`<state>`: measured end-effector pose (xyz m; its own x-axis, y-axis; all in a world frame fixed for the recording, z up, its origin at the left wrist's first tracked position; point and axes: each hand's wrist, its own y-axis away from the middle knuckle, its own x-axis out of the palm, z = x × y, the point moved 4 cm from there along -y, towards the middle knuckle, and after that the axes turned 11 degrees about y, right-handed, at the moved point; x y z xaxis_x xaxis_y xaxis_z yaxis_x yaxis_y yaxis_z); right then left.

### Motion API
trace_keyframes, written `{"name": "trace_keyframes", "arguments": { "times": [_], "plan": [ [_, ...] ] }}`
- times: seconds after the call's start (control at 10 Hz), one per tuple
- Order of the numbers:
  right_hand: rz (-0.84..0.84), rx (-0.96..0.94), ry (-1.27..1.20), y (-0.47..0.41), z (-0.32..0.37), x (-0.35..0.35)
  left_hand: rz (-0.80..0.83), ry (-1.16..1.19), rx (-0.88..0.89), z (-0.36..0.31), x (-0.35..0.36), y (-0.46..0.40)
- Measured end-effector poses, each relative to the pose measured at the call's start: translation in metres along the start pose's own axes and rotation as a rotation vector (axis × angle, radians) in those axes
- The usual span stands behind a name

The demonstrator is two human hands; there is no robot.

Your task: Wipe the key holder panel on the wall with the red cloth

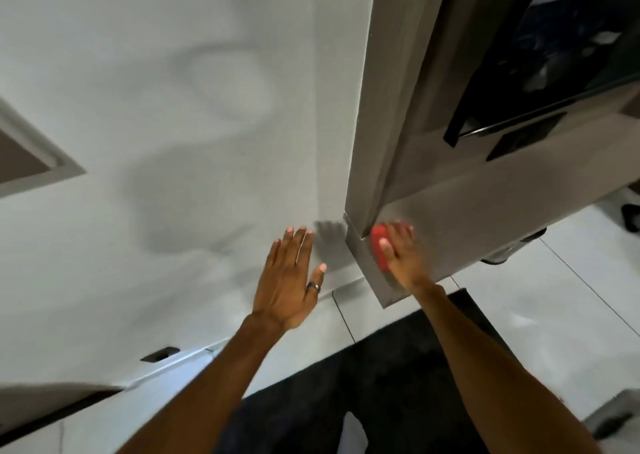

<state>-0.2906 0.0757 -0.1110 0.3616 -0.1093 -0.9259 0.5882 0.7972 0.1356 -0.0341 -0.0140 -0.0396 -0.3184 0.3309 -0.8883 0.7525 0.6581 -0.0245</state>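
Note:
My right hand (403, 256) holds the red cloth (379, 251), bunched up under the fingers, low against a grey door (467, 208) near its bottom corner. The hand is blurred by motion. My left hand (289, 280) is flat with its fingers spread, a dark ring on one finger, reaching toward the white wall (173, 107) just left of the grey door frame (374, 107). No key holder panel shows clearly in this view.
A black door handle with its plate (509, 131) sits on the door at the upper right. A grey framed edge (31, 163) juts from the wall at the left. A dark mat (381, 377) lies on the pale tiled floor (554, 280) below.

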Motion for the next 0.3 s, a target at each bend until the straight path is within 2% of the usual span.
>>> {"name": "trace_keyframes", "arguments": {
  "times": [0.1,0.2,0.3],
  "plan": [
    [0.079,-0.109,0.276,-0.005,-0.007,0.028,0.022,-0.051,-0.050,-0.010,0.013,-0.007],
    [0.076,-0.141,0.392,-0.005,-0.006,0.019,-0.010,-0.153,-0.043,-0.010,-0.002,-0.011],
    [-0.118,-0.120,0.286,0.010,0.006,-0.004,-0.119,-0.168,-0.018,-0.016,-0.033,-0.007]
  ]
}}
